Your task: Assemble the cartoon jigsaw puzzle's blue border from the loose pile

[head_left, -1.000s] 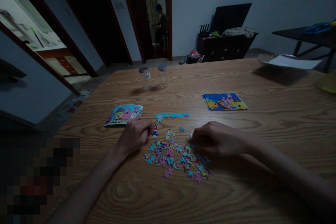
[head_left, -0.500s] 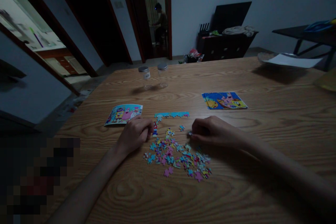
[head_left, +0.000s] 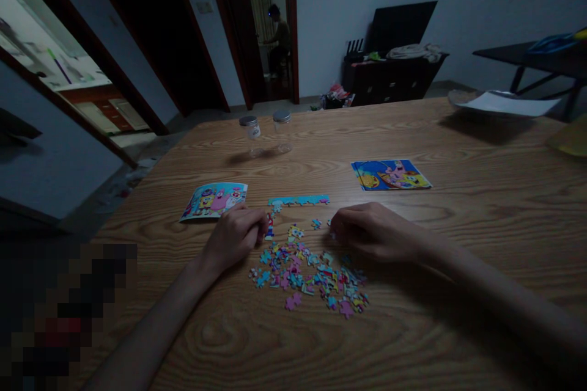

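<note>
Head view: right hand (head_left: 373,232) beside puzzle pieces (head_left: 326,275), well inside table edge (head_left: 389,105).

- One view is given, taken from the head.
- The table (head_left: 316,156) is looked at forward and downward, from its near side.
- The left hand (head_left: 241,229) and right hand (head_left: 367,229) are shown near, around mid-height, with the pieces (head_left: 294,269) between and below them.
- The wall (head_left: 321,30) and cabinet (head_left: 389,79) are taken in farther off, at the top.
</note>
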### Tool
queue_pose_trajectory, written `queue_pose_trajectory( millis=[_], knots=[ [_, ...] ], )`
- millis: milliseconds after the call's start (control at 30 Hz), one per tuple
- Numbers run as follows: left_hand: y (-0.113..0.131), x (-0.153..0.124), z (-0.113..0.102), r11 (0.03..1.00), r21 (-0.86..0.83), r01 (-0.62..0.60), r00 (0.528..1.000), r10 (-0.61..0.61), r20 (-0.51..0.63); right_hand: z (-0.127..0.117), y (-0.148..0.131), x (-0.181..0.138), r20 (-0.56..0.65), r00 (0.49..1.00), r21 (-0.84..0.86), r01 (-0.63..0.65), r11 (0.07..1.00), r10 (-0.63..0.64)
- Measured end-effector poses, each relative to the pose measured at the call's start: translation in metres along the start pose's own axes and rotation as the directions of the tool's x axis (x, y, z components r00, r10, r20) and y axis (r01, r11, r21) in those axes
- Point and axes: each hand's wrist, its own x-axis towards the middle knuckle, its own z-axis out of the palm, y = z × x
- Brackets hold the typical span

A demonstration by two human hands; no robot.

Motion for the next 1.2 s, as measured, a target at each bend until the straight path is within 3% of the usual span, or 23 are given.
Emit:
queue_pose_trajectory(
  millis=[100, 167, 233, 367, 533, 867, 1200],
  knots=[
    [0.0, 0.0, -0.001, 1.0, 0.001, 0.002, 1.0, -0.002, -0.001, -0.012, -0.012, -0.002, 0.144, 0.989, 0.081, -0.058, 0.995, 0.046],
    [0.0, 0.0, -0.001, 1.0, -0.004, 0.011, 1.0, -0.011, 0.002, -0.015, -0.022, -0.004, 0.299, 0.948, 0.063, -0.135, 0.989, 0.111],
    [0.0, 0.0, -0.002, 1.0, -0.013, 0.018, 1.0, -0.018, 0.002, -0.015, -0.03, -0.005, 0.355, 0.92, -0.009, -0.173, 0.985, 0.165],
    [-0.001, 0.001, -0.001, 1.0, -0.005, 0.009, 1.0, -0.009, -0.005, -0.007, -0.031, -0.007, 0.364, 0.911, -0.094, -0.173, 0.981, 0.195],
    [-0.002, 0.0, 0.001, 1.0, -0.002, 0.013, 1.0, -0.013, 0.013, -0.003, -0.025, -0.008, 0.357, 0.916, -0.072, -0.168, 0.983, 0.183],
    [0.0, 0.0, -0.001, 1.0, -0.003, 0.013, 1.0, -0.013, 0.004, -0.004, -0.02, -0.006, 0.412, 0.896, 0.134, -0.237, 0.962, 0.163],
    [-0.002, 0.0, 0.001, 1.0, -0.01, 0.023, 1.0, -0.023, 0.002, 0.003, -0.01, 0.0, 0.322, 0.929, 0.279, -0.277, 0.919, 0.182]
  ],
)
